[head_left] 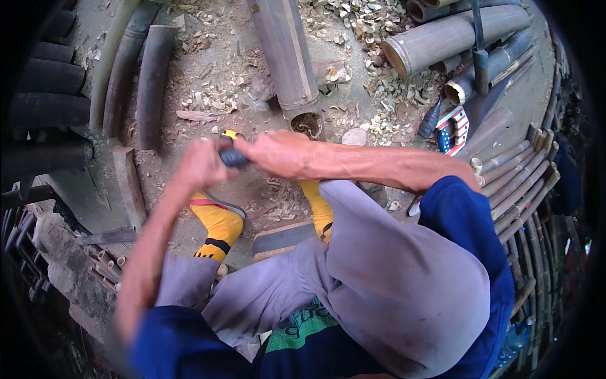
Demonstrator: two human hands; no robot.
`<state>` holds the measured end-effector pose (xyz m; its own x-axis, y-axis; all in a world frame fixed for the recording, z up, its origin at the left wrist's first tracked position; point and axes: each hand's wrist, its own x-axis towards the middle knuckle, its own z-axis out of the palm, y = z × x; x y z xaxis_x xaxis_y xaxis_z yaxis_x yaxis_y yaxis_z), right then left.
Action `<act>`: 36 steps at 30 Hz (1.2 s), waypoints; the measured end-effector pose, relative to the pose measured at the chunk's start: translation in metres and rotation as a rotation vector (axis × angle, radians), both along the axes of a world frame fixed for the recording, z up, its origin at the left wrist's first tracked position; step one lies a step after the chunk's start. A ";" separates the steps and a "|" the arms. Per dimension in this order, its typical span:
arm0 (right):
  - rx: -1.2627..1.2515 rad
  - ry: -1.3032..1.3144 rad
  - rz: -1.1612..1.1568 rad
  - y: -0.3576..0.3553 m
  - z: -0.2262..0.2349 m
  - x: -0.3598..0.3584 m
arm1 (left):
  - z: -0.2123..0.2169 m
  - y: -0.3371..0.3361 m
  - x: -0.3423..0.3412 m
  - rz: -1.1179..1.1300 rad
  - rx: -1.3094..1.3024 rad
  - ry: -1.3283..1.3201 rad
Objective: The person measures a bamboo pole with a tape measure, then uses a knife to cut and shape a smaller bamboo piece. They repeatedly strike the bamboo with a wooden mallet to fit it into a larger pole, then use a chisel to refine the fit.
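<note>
My two hands meet low over the ground in front of my legs. Motion smears my left hand (205,165), its fingers curled round a small dark rounded object (233,157). My right hand (278,153) reaches across from the right with its fingers closed against the same object. A bright yellow-and-black part (230,134) shows between the hands; the fingers hide the rest, so its kind is unclear. Just beyond my right hand lies a thick bamboo tube (284,54), its hollow end (307,124) facing me, resting across a short piece of wood (331,72).
Dark bamboo lengths (156,88) lie at left, with more tubes (454,38) at far right. A handsaw's red, white and blue handle (452,131) is at right, near a dark-handled tool (481,69). Wood chips (391,95) litter the ground. Thin poles (517,183) are stacked at right.
</note>
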<state>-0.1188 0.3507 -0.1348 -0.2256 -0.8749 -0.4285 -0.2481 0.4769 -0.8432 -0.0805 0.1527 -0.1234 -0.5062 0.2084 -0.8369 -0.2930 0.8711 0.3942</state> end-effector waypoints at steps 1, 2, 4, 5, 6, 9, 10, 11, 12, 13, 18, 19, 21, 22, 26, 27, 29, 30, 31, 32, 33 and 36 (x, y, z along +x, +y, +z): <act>0.007 0.027 0.133 0.002 0.002 0.001 | 0.002 0.010 0.029 0.184 0.063 -0.057; 0.015 0.050 0.262 0.005 0.004 0.002 | 0.010 0.026 0.053 0.335 0.069 -0.110; -0.072 0.114 0.498 0.014 0.000 0.008 | 0.019 0.071 0.096 0.633 0.072 -0.146; -0.106 0.155 0.631 0.020 0.004 0.007 | 0.023 0.099 0.113 0.775 0.066 -0.136; -0.137 0.211 0.722 0.029 0.003 0.008 | 0.031 0.131 0.122 0.872 0.007 -0.104; -0.172 0.327 0.817 0.051 0.000 0.013 | 0.010 0.192 0.151 1.107 0.037 0.126; -0.163 0.342 0.778 0.052 0.001 0.017 | 0.012 0.192 0.149 1.117 0.042 0.150; -0.159 0.347 0.731 0.054 0.005 0.023 | 0.015 0.189 0.153 1.121 0.056 0.206; -0.143 0.366 0.743 0.046 0.006 0.022 | 0.011 0.182 0.154 1.133 0.071 0.280; -0.127 0.384 0.753 0.032 0.004 0.023 | 0.006 0.172 0.154 1.142 0.087 0.352; -0.060 0.514 0.238 0.005 -0.001 0.023 | -0.007 0.068 0.104 0.560 -0.102 0.532; -0.070 0.527 0.092 0.004 0.002 0.024 | -0.002 0.049 0.088 0.415 -0.118 0.555; -0.096 0.545 -0.143 -0.002 0.003 0.020 | 0.013 0.020 0.046 0.127 -0.112 0.614; -0.107 0.539 -0.235 -0.004 0.004 0.019 | 0.026 0.015 0.024 0.000 -0.139 0.620; -0.117 0.512 -0.585 0.001 0.006 0.008 | 0.045 0.015 -0.058 -0.452 -0.043 0.756; -0.152 0.517 -0.680 0.005 0.005 0.005 | 0.049 0.023 -0.076 -0.534 -0.030 0.765; -0.179 0.352 -0.930 0.016 0.003 0.001 | 0.056 0.057 -0.123 -0.736 -0.011 0.755; -0.197 0.269 -1.050 0.020 0.004 -0.002 | 0.059 0.072 -0.141 -0.849 -0.013 0.732; -0.222 0.194 -1.127 0.021 0.008 -0.007 | 0.059 0.078 -0.148 -0.848 -0.012 0.755; -0.224 0.179 -1.105 0.019 0.007 -0.005 | 0.058 0.081 -0.149 -0.845 -0.012 0.776; -0.221 0.168 -1.088 0.020 -0.002 -0.001 | 0.054 0.087 -0.149 -0.847 -0.005 0.799; -0.196 0.358 -0.613 0.033 0.000 0.013 | 0.037 0.037 -0.063 -0.468 -0.094 0.296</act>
